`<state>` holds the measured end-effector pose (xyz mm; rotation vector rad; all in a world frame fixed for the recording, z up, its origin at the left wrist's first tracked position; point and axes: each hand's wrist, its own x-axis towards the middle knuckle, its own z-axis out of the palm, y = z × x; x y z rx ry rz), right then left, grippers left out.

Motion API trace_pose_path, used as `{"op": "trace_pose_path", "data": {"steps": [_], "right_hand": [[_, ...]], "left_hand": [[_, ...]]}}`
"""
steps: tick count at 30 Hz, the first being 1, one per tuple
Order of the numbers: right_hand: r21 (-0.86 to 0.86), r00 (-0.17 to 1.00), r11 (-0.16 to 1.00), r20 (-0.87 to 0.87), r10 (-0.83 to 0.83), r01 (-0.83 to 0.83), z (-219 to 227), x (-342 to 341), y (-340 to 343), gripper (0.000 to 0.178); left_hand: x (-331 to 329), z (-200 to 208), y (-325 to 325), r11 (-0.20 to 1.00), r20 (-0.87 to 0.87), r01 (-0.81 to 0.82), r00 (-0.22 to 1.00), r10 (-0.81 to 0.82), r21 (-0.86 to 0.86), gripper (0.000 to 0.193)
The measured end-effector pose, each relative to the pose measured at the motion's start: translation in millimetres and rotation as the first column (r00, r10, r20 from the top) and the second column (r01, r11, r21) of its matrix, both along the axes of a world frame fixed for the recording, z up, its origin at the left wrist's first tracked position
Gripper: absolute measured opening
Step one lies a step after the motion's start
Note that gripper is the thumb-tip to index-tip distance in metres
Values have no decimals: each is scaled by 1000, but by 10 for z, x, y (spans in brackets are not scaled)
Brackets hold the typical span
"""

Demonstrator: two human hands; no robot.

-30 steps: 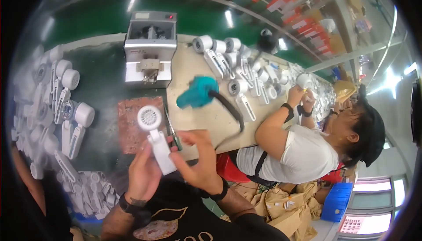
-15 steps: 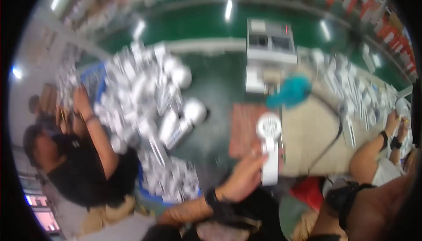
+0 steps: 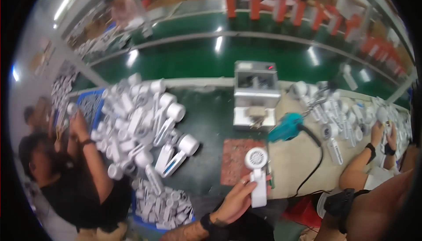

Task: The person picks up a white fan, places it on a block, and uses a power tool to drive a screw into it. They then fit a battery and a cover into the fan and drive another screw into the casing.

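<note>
My left hand is closed around the handle of a white handheld fan. The fan stands roughly upright, its round grille facing me, over the near edge of the bench beside a reddish mat. A dark strap circles my left wrist. From the right edge comes my right forearm, very close, with a black band round the wrist; the fingers of that hand cannot be made out. A teal power tool with a black cord lies beyond the fan, on beige board.
White fans are heaped on the left, above a blue bin of white parts. A grey-white machine stands at the bench's back. More fans lie right. Co-workers sit at left and right, handling parts.
The view has tilted, so the bench sits lower in the picture and more of the far shelves shows. My left hand still holds the fan. The picture is sharper.
</note>
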<state>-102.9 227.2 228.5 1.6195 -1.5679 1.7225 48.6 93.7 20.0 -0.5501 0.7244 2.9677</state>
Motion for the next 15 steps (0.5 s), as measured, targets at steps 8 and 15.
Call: {"op": "trace_pose_path", "data": {"steps": [8,15], "right_hand": [[114,993,993,-113,-16,29,404,143,296,46],[122,984,991,-175,-27,49,468,470,188,44]], "left_hand": [[209,40,-32,1000,72,-27,997,27,-3,42],[43,26,48,996,33,1,999,-4,85,40]]}}
